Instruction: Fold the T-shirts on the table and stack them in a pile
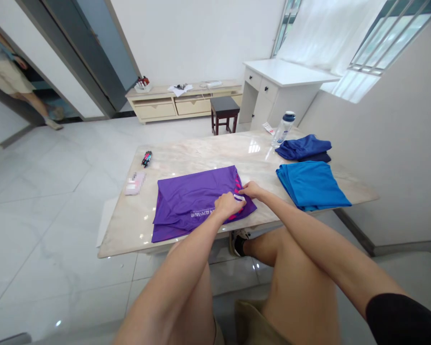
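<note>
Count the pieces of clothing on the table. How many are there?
3: a purple shirt in the middle, a bright blue garment to its right, and a dark blue garment behind that; another may be hidden beneath it.

Left of the purple shirt (197,203), a small packet (135,183) is blurred – you can't read it. Your fingers (230,197) hide part of the shirt's striped edge (240,197). Beyond the shirt, the markers (147,158) are too small to tell apart – and far left, the picture's edge cuts off a person (7,76).
</note>
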The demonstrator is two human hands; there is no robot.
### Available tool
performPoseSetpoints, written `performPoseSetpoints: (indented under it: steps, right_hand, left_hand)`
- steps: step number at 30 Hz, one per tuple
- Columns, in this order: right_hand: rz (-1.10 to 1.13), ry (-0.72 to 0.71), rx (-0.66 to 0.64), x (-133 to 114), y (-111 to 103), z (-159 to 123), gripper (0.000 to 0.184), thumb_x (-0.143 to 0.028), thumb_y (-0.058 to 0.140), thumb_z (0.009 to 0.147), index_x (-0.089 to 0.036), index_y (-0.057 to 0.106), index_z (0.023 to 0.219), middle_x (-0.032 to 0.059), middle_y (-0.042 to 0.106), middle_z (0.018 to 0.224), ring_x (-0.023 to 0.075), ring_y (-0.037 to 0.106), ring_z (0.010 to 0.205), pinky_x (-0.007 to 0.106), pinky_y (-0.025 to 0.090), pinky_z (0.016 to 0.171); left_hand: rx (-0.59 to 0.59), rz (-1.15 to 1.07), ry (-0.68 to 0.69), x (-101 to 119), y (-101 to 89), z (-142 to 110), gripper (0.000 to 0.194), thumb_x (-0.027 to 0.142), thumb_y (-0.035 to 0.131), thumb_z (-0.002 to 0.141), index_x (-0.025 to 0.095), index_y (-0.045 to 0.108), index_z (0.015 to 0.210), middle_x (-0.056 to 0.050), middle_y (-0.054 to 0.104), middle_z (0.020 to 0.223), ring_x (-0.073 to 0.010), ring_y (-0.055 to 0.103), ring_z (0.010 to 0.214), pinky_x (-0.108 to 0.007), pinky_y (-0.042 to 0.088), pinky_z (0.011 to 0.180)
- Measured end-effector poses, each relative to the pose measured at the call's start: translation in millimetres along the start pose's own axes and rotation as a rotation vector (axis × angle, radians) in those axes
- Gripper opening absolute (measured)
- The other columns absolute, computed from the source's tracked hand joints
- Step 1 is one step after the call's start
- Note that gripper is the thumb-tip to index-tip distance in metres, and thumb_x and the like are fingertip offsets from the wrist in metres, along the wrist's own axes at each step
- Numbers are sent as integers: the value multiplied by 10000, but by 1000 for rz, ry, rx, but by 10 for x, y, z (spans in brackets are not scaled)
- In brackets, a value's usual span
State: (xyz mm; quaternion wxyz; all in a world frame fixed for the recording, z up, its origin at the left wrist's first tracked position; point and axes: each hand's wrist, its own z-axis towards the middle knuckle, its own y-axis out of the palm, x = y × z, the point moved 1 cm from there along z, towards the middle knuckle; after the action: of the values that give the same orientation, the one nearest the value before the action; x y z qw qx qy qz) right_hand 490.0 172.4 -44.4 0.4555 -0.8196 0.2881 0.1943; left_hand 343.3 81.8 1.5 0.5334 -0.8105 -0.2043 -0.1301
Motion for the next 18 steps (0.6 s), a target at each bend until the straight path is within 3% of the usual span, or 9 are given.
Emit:
performPoseSetpoints:
  steps: [3,7,11,14,18]
  right_hand:
    - [161,10,-12,-29,3,-19,262,-235,790,907,-157,657,695,-38,562,563,93,502,516,203,377,490]
    - [268,47,15,-62,-10,-47,255,-239,755,927,-159,639,714,-4,618,617,107,546,556,205,429,517]
    - [270,105,22,-69,-29,-38,314,-294,708,978,-162,630,704,28,626,607,131,577,545,227,496,529]
    - [208,110,63,-71,-42,7,385,-377,720,987,-171,624,676,30,603,573,148,579,527,243,485,506]
    - [224,119,84,-94,-18,77,340,-403,756,967,-166,661,741,17,629,591,152,591,540,250,496,519]
  left_hand:
    - [-19,-73,-48,275,177,66,684,704,660,907,171,775,1319,-223,776,1356,-402,731,1285,-412,581,980]
    - [15,-80,-124,344,271,202,575,569,636,971,141,782,1326,-254,752,1385,-391,721,1308,-426,569,1030]
    - [-11,-59,-136,288,223,270,478,389,696,937,112,777,1318,-268,756,1364,-379,723,1307,-391,570,1016]
    - [-30,-63,-69,271,142,229,499,415,673,946,113,767,1332,-261,764,1352,-390,733,1285,-396,581,990]
    - [-68,-42,43,209,49,109,428,400,665,931,149,797,1252,-233,788,1309,-389,754,1236,-387,581,950]
